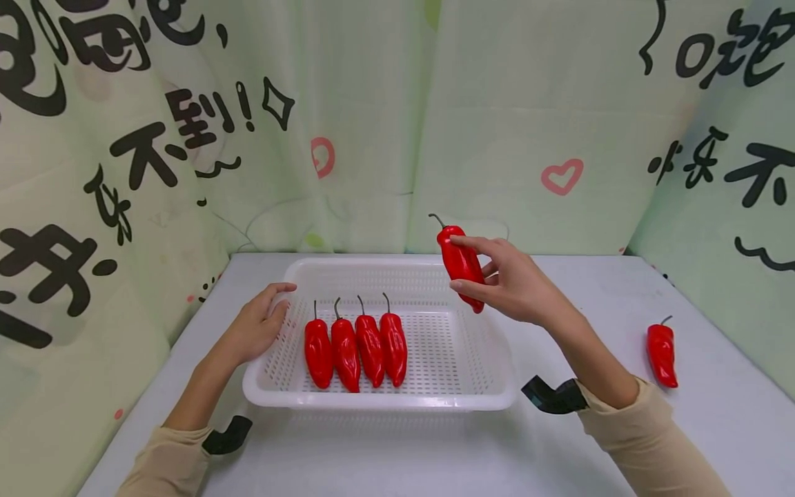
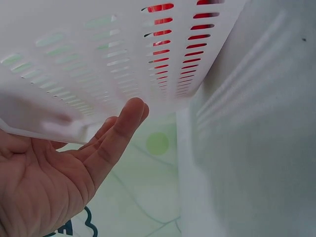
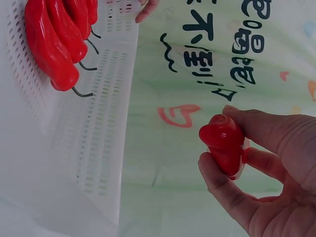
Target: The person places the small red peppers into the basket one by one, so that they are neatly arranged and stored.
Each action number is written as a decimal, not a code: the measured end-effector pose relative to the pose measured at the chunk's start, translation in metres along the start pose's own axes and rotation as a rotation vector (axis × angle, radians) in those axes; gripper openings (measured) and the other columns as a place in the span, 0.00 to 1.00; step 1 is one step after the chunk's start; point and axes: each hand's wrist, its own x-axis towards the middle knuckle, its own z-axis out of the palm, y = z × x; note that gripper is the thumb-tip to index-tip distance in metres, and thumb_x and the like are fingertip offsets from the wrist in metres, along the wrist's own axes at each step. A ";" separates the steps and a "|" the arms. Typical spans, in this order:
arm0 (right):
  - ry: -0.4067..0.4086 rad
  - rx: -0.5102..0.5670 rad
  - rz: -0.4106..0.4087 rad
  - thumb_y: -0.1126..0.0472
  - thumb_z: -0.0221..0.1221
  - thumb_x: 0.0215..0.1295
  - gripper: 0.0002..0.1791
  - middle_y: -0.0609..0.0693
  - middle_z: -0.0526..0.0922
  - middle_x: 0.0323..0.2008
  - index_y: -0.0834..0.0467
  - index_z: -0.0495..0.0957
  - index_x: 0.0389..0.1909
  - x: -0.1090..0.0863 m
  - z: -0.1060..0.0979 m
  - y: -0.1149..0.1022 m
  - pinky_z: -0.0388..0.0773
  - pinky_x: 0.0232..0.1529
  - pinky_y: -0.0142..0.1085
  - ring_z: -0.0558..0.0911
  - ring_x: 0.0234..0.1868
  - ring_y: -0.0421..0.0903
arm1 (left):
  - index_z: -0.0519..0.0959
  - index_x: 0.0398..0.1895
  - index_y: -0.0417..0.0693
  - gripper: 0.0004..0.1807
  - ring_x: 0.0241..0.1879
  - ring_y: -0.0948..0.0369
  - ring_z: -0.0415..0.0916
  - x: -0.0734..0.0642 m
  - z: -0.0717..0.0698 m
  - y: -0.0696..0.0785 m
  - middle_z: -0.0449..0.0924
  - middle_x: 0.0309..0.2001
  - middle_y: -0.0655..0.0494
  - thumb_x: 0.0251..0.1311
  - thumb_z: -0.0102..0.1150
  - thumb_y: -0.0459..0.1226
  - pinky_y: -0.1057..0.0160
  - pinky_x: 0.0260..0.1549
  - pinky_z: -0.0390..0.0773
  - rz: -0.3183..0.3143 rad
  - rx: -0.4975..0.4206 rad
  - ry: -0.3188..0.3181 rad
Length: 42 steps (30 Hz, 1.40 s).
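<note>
My right hand (image 1: 518, 279) pinches a red chili pepper (image 1: 461, 262) between thumb and fingers, its curved green stem pointing up. It is held above the far right corner of a white perforated plastic basket (image 1: 456, 400). In the right wrist view the blunt end of this pepper (image 3: 224, 143) faces the camera. My left hand (image 1: 261, 324) holds the basket's left rim; in the left wrist view its fingers (image 2: 111, 143) lie along the outside of the wall. Several red peppers (image 1: 345, 348) lie side by side in the basket's left half, stems away from me.
Another red pepper (image 1: 661, 353) lies on the white table (image 1: 385, 455), right of the basket near the table's right edge. A pale green curtain (image 1: 366, 124) with black lettering stands around the back and sides. Black straps (image 1: 553, 397) hang at both wrists.
</note>
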 end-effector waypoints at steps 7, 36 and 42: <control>-0.003 -0.006 0.001 0.59 0.71 0.62 0.40 0.63 0.73 0.61 0.56 0.66 0.74 0.008 0.007 -0.001 0.89 0.40 0.46 0.81 0.49 0.59 | 0.59 0.75 0.43 0.26 0.55 0.39 0.79 -0.001 0.000 -0.001 0.68 0.68 0.32 0.78 0.43 0.38 0.44 0.45 0.86 0.003 -0.008 0.001; -0.281 0.009 0.016 0.58 0.70 0.62 0.37 0.61 0.79 0.55 0.58 0.70 0.71 0.040 0.039 0.001 0.88 0.39 0.40 0.85 0.44 0.54 | 0.59 0.76 0.44 0.26 0.59 0.37 0.76 -0.001 0.000 -0.001 0.67 0.70 0.33 0.78 0.44 0.39 0.42 0.47 0.85 -0.005 -0.005 0.003; -0.379 -0.002 0.053 0.58 0.71 0.61 0.36 0.61 0.79 0.56 0.57 0.72 0.70 0.041 0.044 0.003 0.88 0.41 0.41 0.85 0.48 0.56 | 0.59 0.76 0.44 0.26 0.58 0.38 0.77 0.000 0.000 -0.002 0.68 0.70 0.33 0.78 0.44 0.39 0.43 0.46 0.85 -0.003 -0.011 0.004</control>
